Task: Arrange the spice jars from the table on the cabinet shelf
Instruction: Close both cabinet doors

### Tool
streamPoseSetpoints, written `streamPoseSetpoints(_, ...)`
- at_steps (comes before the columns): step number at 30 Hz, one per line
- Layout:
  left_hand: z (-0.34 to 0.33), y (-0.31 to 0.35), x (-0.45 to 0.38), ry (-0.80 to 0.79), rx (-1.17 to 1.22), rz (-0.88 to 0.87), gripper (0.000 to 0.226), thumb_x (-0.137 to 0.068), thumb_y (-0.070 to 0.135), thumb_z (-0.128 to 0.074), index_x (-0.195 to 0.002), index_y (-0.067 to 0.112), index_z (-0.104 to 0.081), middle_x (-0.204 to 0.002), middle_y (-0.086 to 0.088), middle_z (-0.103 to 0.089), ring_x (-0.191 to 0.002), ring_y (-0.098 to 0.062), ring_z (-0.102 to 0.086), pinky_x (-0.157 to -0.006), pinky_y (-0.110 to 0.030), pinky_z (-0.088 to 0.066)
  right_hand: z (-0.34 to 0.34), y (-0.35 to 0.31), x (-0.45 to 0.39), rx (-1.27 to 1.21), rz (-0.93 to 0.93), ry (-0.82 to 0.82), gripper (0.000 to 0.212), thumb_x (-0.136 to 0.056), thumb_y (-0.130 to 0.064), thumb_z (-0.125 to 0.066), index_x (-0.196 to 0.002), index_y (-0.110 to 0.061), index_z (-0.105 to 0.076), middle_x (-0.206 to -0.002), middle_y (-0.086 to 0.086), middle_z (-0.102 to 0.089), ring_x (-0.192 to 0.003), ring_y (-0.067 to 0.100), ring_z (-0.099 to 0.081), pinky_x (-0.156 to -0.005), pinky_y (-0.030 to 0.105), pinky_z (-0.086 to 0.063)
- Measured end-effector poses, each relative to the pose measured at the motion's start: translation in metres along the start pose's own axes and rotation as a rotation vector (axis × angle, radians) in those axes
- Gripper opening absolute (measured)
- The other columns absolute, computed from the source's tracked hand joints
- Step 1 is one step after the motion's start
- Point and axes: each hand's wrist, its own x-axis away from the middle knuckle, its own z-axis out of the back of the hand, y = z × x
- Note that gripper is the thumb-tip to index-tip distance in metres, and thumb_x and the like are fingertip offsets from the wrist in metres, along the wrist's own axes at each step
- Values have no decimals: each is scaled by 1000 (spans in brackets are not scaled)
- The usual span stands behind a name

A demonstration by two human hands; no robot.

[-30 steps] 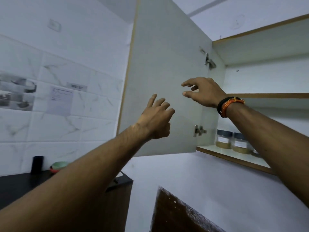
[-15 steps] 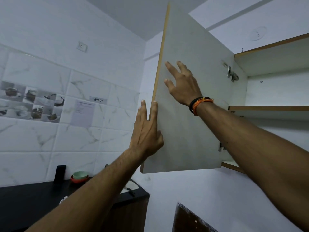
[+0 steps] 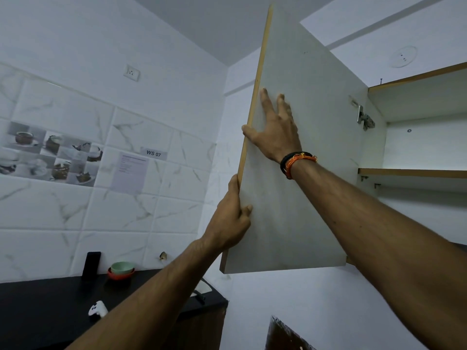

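Left of the big pale-grey cabinet door (image 3: 298,173), we read "WS 07" on a small white wall label (image 3: 153,153). Our left hand (image 3: 231,218) grips the door's wooden edge. Our right hand (image 3: 274,132) lies flat on it, fingers spread. The wooden cabinet shelf (image 3: 414,172) sits right of the door. We see no spice jars.

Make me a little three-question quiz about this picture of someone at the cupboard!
1. True or false: both hands touch the door.
2. Which hand has a wristband? A) left B) right
3. What colour is the top bowl on the counter?

Key: 1 true: the left hand grips the door's edge, the right hand lies flat on it. 2 B. 3 green.
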Motion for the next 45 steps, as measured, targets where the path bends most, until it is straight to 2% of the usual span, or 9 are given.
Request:
streamPoseSetpoints(8, -11, 23, 20, -20, 159, -169, 60, -100, 12, -54, -150, 23, -23, -137, 11, -54, -116, -11, -63, -95, -33, -57, 41, 17, 18, -55, 84, 87, 92, -88, -57, -64, -161, -37, -12, -169, 12, -14, -156, 31, -16, -117, 53, -31)
streamPoseSetpoints(15, -52, 77, 42, -152, 318, -298, 81, -98, 21, -53, -157, 26, 2, -152, 7, -41, -128, -14, -56, -103, -39, -52, 100, 49, 51, -311, 178, 246, 84, -89, -47, -59, -161, -20, -23, -166, 2, -29, -155, 19, -21, -123, 50, -30)
streamPoseSetpoints(18, -77, 103, 46, -169, 381, -336, 86, -94, 21, -54, -158, 24, 4, -160, 4, -26, -140, -16, -43, -111, -43, -45, 128, 62, 64, -396, 192, 261, 82, -91, -39, -57, -160, -11, -23, -166, 6, -29, -154, 20, -26, -120, 51, -34)
streamPoseSetpoints(21, -98, 124, 49, -206, 394, -392, 93, -91, 18, -58, -159, 21, 6, -166, 9, -9, -151, -12, -23, -119, -45, -33, 159, 73, 78, -466, 193, 255, 80, -91, -31, -56, -159, -5, -22, -166, 10, -27, -148, 13, -37, -109, 39, -47)
streamPoseSetpoints(27, -154, 163, 51, -274, 377, -516, 108, -83, 23, -62, -157, 29, 16, -166, 13, 15, -154, -8, 9, -124, -49, -19, 220, 105, 110, -531, 42, 253, 69, -94, -15, -49, -158, -3, -26, -161, 16, -37, -145, 28, -41, -119, 54, -35)
streamPoseSetpoints(33, -226, 204, 57, -258, 337, -496, 112, -78, 35, -58, -153, 38, 26, -163, 7, 30, -151, -18, 26, -121, -62, -3, 273, 136, 141, -388, -194, 307, 66, -93, -31, -56, -153, -9, -41, -148, 13, -54, -137, 28, -52, -113, 52, -43)
streamPoseSetpoints(36, -256, 220, 57, -252, 261, -506, 111, -76, 42, -53, -153, 34, 27, -162, 0, 32, -150, -25, 29, -120, -64, 2, 293, 153, 149, -241, -215, 349, 42, -98, -22, -61, -139, -12, -58, -119, 5, -73, -113, 21, -68, -102, 50, -54)
streamPoseSetpoints(42, -301, 236, 48, -213, 104, -541, 114, -75, 53, -55, -156, 26, 21, -163, -10, 26, -150, -33, 24, -119, -65, 5, 319, 185, 155, 64, -284, 333, 22, -99, -18, -58, -113, -3, -66, -106, 18, -72, -101, 34, -68, -91, 53, -56)
streamPoseSetpoints(45, -323, 241, 46, -203, 44, -546, 113, -76, 58, -55, -158, 22, 15, -164, -16, 20, -151, -37, 18, -118, -67, 1, 329, 199, 158, 176, -320, 300, 23, -100, -19, -57, -114, -3, -65, -105, 8, -72, -100, 24, -68, -93, 45, -57)
